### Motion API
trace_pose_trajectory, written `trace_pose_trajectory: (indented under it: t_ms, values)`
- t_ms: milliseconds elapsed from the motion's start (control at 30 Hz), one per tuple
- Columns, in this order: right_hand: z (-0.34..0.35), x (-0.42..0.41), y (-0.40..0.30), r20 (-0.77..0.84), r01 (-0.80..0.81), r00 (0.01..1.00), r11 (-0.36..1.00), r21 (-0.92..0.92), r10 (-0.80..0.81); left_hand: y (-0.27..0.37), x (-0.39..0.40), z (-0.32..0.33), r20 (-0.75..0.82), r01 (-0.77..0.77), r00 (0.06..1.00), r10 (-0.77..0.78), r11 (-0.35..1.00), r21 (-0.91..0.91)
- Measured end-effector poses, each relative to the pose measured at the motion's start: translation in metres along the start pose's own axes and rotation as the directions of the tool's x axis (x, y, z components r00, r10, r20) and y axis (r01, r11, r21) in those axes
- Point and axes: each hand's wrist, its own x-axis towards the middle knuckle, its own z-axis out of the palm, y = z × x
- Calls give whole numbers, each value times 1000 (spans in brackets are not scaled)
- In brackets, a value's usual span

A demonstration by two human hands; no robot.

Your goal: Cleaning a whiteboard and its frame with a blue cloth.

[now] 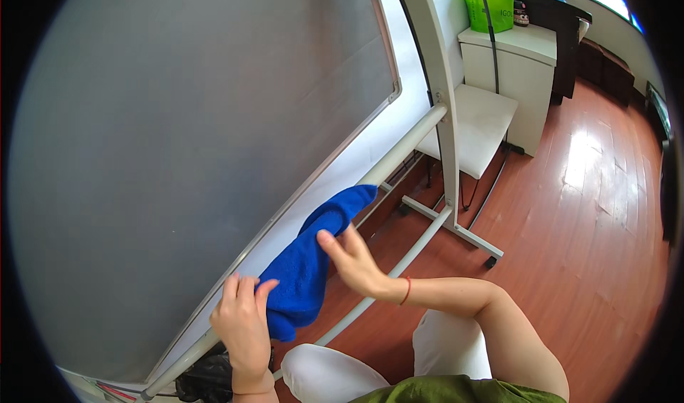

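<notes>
A blue cloth (299, 275) is draped over the upper grey tube of a wheeled board stand, and its lower folds hang down on my side. My right hand (355, 261) grips the cloth, thumb on top and the other fingers hidden behind it. A red cord circles that wrist. At the cloth's left end is my left hand (243, 312), its thumb against the fabric and its fingers bent over near the tube. Whether those fingers pinch the cloth cannot be seen. The upper tube (403, 144) shows bare to the right of the cloth. Behind it stands a large grey board (203, 136).
A lower tube (419, 245) crosses above my knees. The stand's upright (446, 136) ends in a castered foot (470, 237). Behind are a white chair (475, 125) and a white cabinet (523, 77) bearing a green bag (487, 10). A black plastic bag (206, 376) lies lower left.
</notes>
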Motion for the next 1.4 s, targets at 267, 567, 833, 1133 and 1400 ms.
trace_pose_trajectory:
  t_ms: [267, 567, 833, 1133, 1400]
  values:
    - [-72, 48, -13, -237, 221, 939, 966, -132, -248, 63, 71, 58, -50, -113, 993, 104, 958, -264]
    - [-168, 75, -122, -126, 228, 968, 969, 97, -215, 132, 145, 89, 340, 38, 926, 164, 855, -518]
    - [-162, 72, -204, 185, 221, 960, 975, -27, -212, 159, 177, 99, 71, -152, 913, 402, 496, -855]
    - [-205, 104, -250, 78, 360, 891, 588, -724, -448, 164, 201, 98, -107, -160, 987, 119, 793, -588]
    - [-133, 231, -284, -118, 686, 563, 543, -485, -818, 210, 344, 55, -667, -567, 546, -507, 363, -740]
